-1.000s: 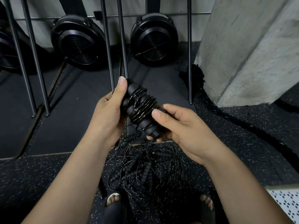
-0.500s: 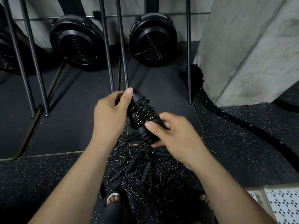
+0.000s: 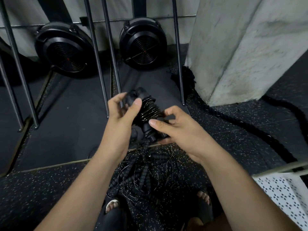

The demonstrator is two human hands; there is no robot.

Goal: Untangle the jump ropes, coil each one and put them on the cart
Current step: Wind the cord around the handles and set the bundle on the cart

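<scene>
Your left hand (image 3: 120, 114) grips the far end of the wound jump rope (image 3: 148, 112), thumb pressed on top and fingers curled behind; that end is blurred. Your right hand (image 3: 176, 129) pinches the near end, thumb over the black handles and fingers curled beneath. The bundle is held in the air between both hands, tilted, with its thin cable wrapped in tight turns around the handles.

Directly below, on the speckled floor (image 3: 50, 197), lies the tangle of remaining ropes (image 3: 143, 172): ribbed black handles and loose cable loops, just beyond your sandalled feet.

At the near right edge, a white perforated panel (image 3: 283, 192) shows; I cannot tell whether it is the cart.

Far side: two black round fans (image 3: 66, 52) by the wall. A concrete pillar (image 3: 241, 47) stands far right, with a thick black rope (image 3: 250, 130) trailing from its base.
</scene>
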